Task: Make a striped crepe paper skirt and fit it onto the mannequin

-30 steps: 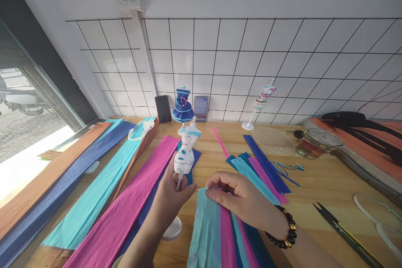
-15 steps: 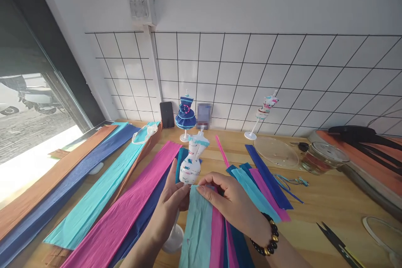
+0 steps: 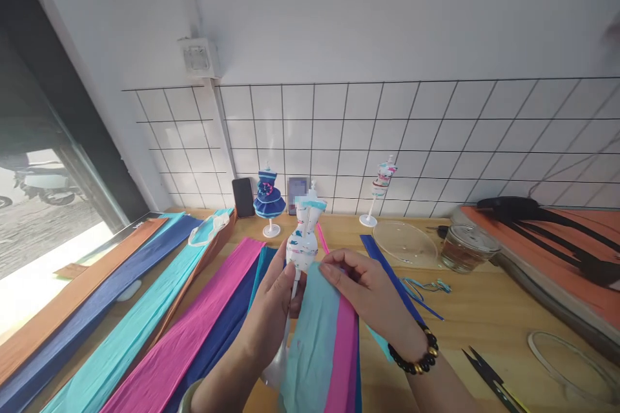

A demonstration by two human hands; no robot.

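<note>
My left hand (image 3: 271,306) is closed around the stand of a small white mannequin (image 3: 303,245) just below its body. Scraps of coloured tape or paper cling to the mannequin's chest and hips. Between thumb and fingers, my right hand (image 3: 365,293) pinches the top of a bundle of crepe paper strips (image 3: 312,335), light blue in front with pink and dark blue behind. The bundle hangs down beside the mannequin's stand, its top end close to the hips. Whether the paper touches the mannequin I cannot tell.
Long crepe strips (image 3: 194,316) lie across the table's left side. A mannequin in a blue dress (image 3: 268,197), a phone (image 3: 243,197) and another mannequin (image 3: 384,181) stand by the wall. To the right are a clear dish (image 3: 404,242), a glass jar (image 3: 469,248) and thread snips (image 3: 487,371).
My view has tipped upward. My right hand has lifted the strip bundle slightly and shifted right, and the mannequin stands more upright in my left hand.
</note>
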